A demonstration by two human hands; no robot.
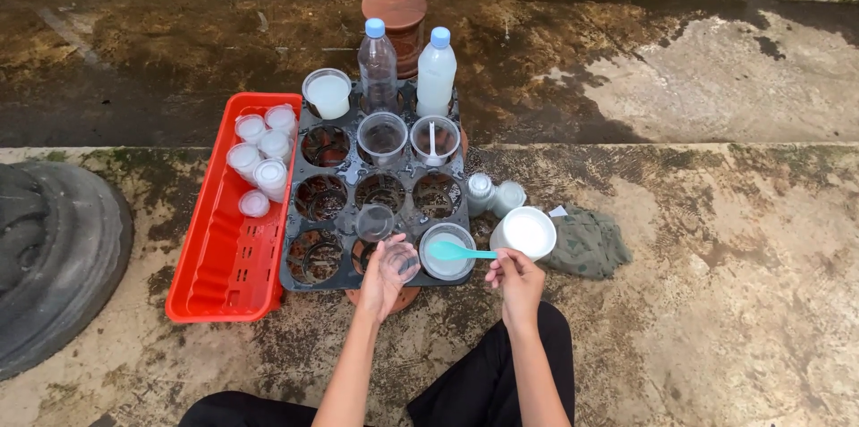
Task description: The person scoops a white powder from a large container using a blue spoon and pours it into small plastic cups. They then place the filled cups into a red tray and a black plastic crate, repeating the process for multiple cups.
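L hand (386,273) grips empty clear cup (399,259); R hand (517,279) grips teal spoon (458,251) w/ white powder.

Clear plastic cup (396,259) upright, teal spoon (455,252) level beside it.

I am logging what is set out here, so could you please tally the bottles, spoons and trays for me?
Blue-capped bottles: 2, one clear, one cloudy white
Spoons: 2, a teal spoon in the right hand, a white spoon standing in a cup
Trays: 2, a red tray, a black cell tray
Total: 6
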